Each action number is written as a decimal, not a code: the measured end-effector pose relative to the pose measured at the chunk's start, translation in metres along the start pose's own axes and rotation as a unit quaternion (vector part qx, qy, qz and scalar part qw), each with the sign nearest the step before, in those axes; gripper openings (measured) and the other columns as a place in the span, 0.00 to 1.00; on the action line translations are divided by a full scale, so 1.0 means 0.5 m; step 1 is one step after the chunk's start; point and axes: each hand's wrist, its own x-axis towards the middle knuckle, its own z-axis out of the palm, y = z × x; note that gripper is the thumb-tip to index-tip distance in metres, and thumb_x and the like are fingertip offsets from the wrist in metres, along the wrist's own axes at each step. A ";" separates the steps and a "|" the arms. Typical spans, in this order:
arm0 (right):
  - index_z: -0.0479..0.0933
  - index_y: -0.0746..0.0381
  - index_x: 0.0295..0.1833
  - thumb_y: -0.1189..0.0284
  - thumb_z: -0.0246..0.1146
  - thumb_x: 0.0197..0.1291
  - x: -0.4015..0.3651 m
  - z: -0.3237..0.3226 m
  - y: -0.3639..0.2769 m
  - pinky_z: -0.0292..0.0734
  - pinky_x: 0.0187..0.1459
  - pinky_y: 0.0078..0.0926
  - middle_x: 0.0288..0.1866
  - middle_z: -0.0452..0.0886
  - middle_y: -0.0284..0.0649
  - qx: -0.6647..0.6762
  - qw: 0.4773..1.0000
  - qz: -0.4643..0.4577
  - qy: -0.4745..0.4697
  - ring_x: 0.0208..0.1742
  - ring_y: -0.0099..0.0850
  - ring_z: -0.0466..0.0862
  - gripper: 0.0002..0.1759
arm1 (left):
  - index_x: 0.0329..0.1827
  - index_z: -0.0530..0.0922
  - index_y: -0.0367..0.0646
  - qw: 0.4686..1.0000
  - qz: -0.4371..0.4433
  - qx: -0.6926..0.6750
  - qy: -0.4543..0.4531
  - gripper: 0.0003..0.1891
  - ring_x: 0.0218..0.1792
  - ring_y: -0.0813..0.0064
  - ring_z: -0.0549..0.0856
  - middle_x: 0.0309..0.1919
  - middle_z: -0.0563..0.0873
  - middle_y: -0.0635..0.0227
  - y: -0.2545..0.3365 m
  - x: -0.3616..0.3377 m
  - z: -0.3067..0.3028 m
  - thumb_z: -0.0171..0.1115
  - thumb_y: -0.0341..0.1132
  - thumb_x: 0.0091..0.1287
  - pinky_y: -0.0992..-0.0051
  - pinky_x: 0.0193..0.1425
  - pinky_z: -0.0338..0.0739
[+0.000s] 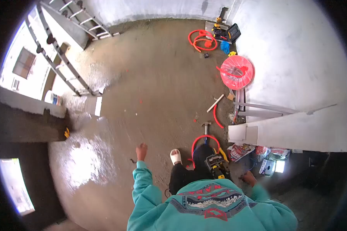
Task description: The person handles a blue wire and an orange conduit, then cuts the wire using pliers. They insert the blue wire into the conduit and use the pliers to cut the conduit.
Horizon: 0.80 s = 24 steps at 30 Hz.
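Observation:
My left hand point(141, 151) hangs over the wet floor with its fingers curled in, and nothing shows in them. A small dark thing point(133, 161) appears beside that wrist. On the other side, my right hand point(248, 178) is held low by my hip, fingers partly apart, with nothing visible in it. Next to it, a black and yellow tool point(216, 165) is at my right thigh. A red hose loop point(194, 144) curves around my dark-clad right leg. Beyond my knee shows a claw hammer point(207, 127). My left foot wears a white sandal point(176, 156).
Aluminium ladders point(61, 54) stand at the left. Along the right wall lie a wrapped red hose coil point(237, 73), a loose red hose point(191, 36), power tools point(223, 30), a white pipe point(215, 103) and several bags point(241, 151). A white bucket point(53, 97) stands left.

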 end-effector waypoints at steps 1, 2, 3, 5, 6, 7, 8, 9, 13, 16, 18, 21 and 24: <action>0.76 0.66 0.24 0.66 0.68 0.42 0.027 0.001 0.019 0.68 0.21 0.23 0.22 0.77 0.35 0.009 1.000 0.001 0.002 0.19 0.23 0.72 0.13 | 0.34 0.74 0.31 0.992 0.008 0.124 -0.011 0.14 0.26 0.76 0.76 0.25 0.80 0.65 0.233 0.004 -0.026 0.54 0.38 0.60 0.75 0.32 0.72; 0.76 0.67 0.25 0.67 0.68 0.42 0.086 0.002 0.099 0.70 0.23 0.25 0.24 0.77 0.38 -0.063 0.996 -0.060 -0.004 0.20 0.25 0.74 0.13 | 0.34 0.75 0.31 0.997 0.022 0.078 -0.001 0.14 0.26 0.76 0.76 0.25 0.80 0.64 0.305 0.050 -0.016 0.54 0.38 0.60 0.75 0.32 0.72; 0.76 0.67 0.25 0.67 0.68 0.42 0.097 0.007 0.078 0.71 0.24 0.26 0.24 0.78 0.39 -0.096 0.991 -0.090 -0.008 0.21 0.26 0.74 0.13 | 0.34 0.75 0.30 0.999 0.037 0.031 0.008 0.14 0.26 0.75 0.77 0.25 0.80 0.64 0.371 0.098 -0.006 0.54 0.38 0.60 0.75 0.33 0.72; 0.77 0.68 0.28 0.64 0.66 0.44 0.070 0.015 -0.030 0.74 0.30 0.29 0.26 0.79 0.44 -0.022 0.999 -0.019 0.024 0.26 0.31 0.77 0.16 | 0.34 0.75 0.30 0.996 0.062 -0.058 0.029 0.15 0.27 0.74 0.78 0.25 0.81 0.63 0.424 0.177 0.020 0.53 0.38 0.61 0.75 0.33 0.72; 0.77 0.68 0.31 0.60 0.65 0.45 0.049 0.019 -0.112 0.75 0.35 0.32 0.28 0.79 0.47 0.083 0.992 0.081 0.056 0.30 0.35 0.79 0.19 | 0.35 0.76 0.31 0.997 0.066 -0.020 0.020 0.15 0.27 0.74 0.78 0.25 0.81 0.62 0.433 0.213 0.039 0.53 0.39 0.60 0.75 0.34 0.72; 0.77 0.68 0.31 0.60 0.65 0.45 0.104 0.012 -0.109 0.75 0.35 0.32 0.28 0.79 0.47 0.091 0.991 0.080 0.052 0.30 0.35 0.79 0.19 | 0.37 0.76 0.32 0.997 0.071 0.019 0.012 0.16 0.27 0.73 0.79 0.24 0.81 0.61 0.444 0.256 0.056 0.53 0.40 0.60 0.75 0.35 0.72; 0.77 0.68 0.34 0.56 0.63 0.44 0.163 -0.003 -0.107 0.74 0.38 0.35 0.30 0.79 0.49 -0.197 0.977 0.015 0.083 0.35 0.40 0.79 0.23 | 0.37 0.77 0.34 0.992 0.080 0.087 -0.033 0.16 0.28 0.73 0.79 0.25 0.81 0.61 0.449 0.286 0.066 0.53 0.41 0.60 0.73 0.35 0.73; 0.76 0.68 0.36 0.52 0.62 0.44 0.223 -0.021 -0.119 0.73 0.42 0.38 0.33 0.79 0.51 -0.468 0.875 -0.056 0.113 0.39 0.45 0.79 0.27 | 0.38 0.78 0.35 0.982 0.090 0.152 -0.075 0.16 0.28 0.72 0.79 0.25 0.81 0.61 0.449 0.307 0.077 0.53 0.41 0.60 0.72 0.35 0.73; 0.76 0.65 0.36 0.53 0.60 0.44 0.562 -0.147 -0.249 0.73 0.38 0.44 0.35 0.79 0.50 -0.408 0.864 -0.036 0.291 0.39 0.45 0.79 0.24 | 0.38 0.77 0.35 0.982 -0.015 0.105 -0.154 0.19 0.30 0.70 0.79 0.28 0.81 0.61 0.414 0.352 0.133 0.53 0.46 0.61 0.71 0.36 0.73; 0.69 0.66 0.48 0.59 0.62 0.42 0.618 -0.252 -0.680 0.70 0.41 0.46 0.36 0.77 0.49 -0.289 0.847 -0.165 0.414 0.40 0.47 0.78 0.29 | 0.47 0.75 0.34 0.949 -0.247 0.047 -0.189 0.25 0.39 0.65 0.80 0.40 0.81 0.57 0.539 0.313 0.179 0.51 0.51 0.61 0.70 0.44 0.73; 0.63 0.64 0.52 0.60 0.61 0.44 0.566 -0.349 -1.040 0.68 0.39 0.48 0.41 0.76 0.48 -0.154 0.873 -0.214 0.410 0.40 0.49 0.77 0.31 | 0.57 0.66 0.34 0.922 -0.244 0.129 -0.270 0.33 0.52 0.60 0.75 0.52 0.74 0.50 0.624 0.365 0.246 0.50 0.56 0.60 0.64 0.56 0.66; 0.72 0.53 0.45 0.73 0.59 0.45 0.695 -0.421 -1.292 0.67 0.48 0.40 0.43 0.77 0.42 -0.155 0.876 -0.293 0.349 0.48 0.40 0.76 0.17 | 0.64 0.55 0.36 0.945 -0.155 0.147 -0.249 0.41 0.60 0.53 0.65 0.57 0.66 0.45 0.742 0.464 0.330 0.50 0.61 0.57 0.57 0.62 0.57; 0.76 0.53 0.40 0.70 0.56 0.48 0.838 -0.446 -1.492 0.65 0.48 0.44 0.44 0.78 0.41 -0.192 0.885 -0.307 0.294 0.47 0.38 0.76 0.11 | 0.66 0.47 0.39 0.909 -0.053 0.312 -0.271 0.48 0.61 0.45 0.61 0.59 0.59 0.40 0.921 0.551 0.422 0.55 0.63 0.52 0.53 0.60 0.57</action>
